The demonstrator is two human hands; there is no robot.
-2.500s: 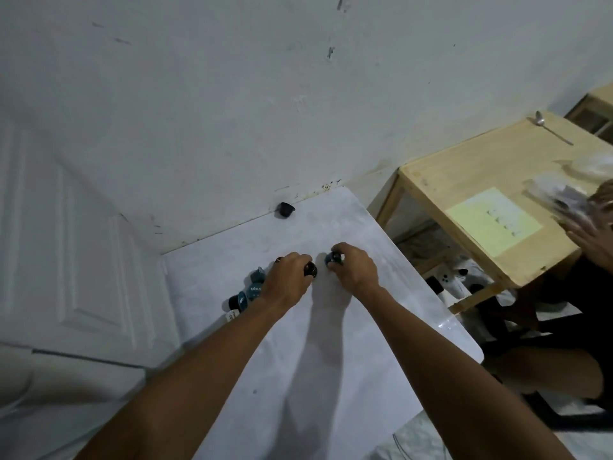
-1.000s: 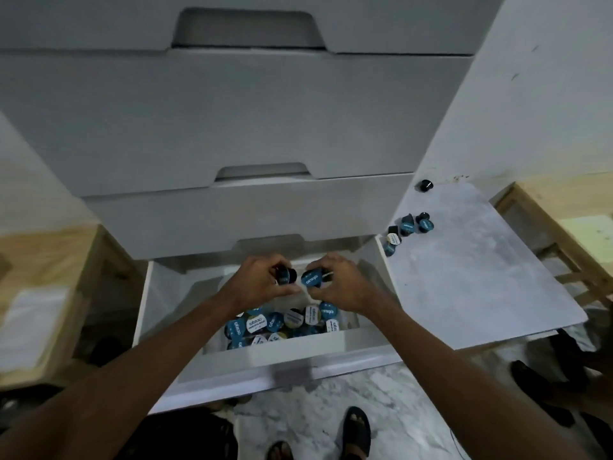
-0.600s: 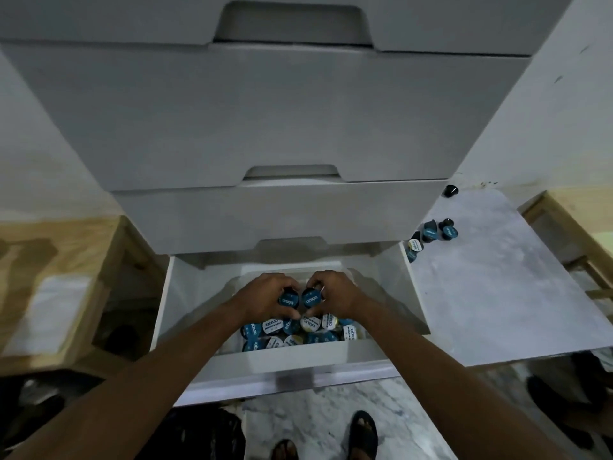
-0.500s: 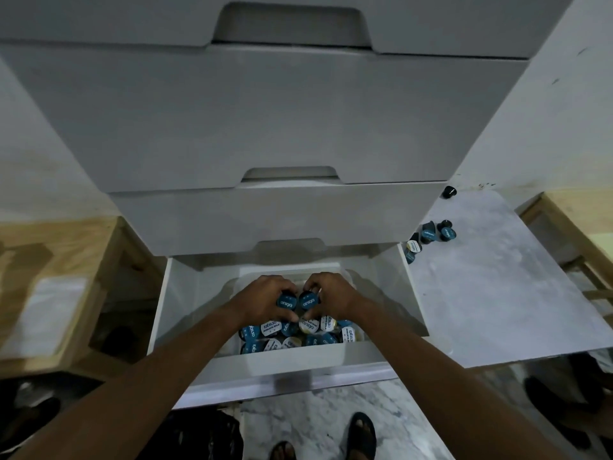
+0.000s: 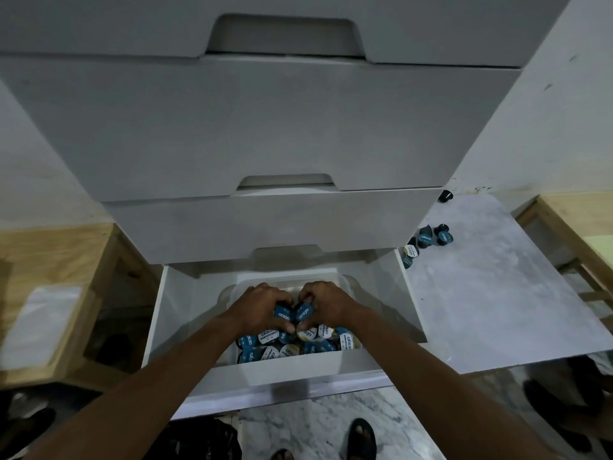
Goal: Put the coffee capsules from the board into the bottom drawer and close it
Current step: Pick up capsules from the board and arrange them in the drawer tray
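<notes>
The drawer is seen pulled out at the foot of a white stack, whose other fronts are shut above it. Inside the drawer a clear tub is set, and a heap of capsules is piled in it, blue and pale lids turned up.

Over the tub, inside the drawer, the left hand and the right hand are held side by side, nearly touching. The fingers of the left hand are curled round a blue capsule, which is pinched against the thumb. The fingers of the right hand are curled likewise round a second blue capsule. Both are held just above the heap, lids towards the camera. Whether more is hidden in either palm cannot be told.

Just right of the drawer the board is laid flat. A small cluster of capsules is gathered on it near the drawer's back right corner. One dark capsule is seen further back from the drawer, by the wall.

Left of the drawer a wooden table is placed; a second table is seen right of it, beyond the board. In front of the drawer a sandalled foot is planted on a marbled floor.
</notes>
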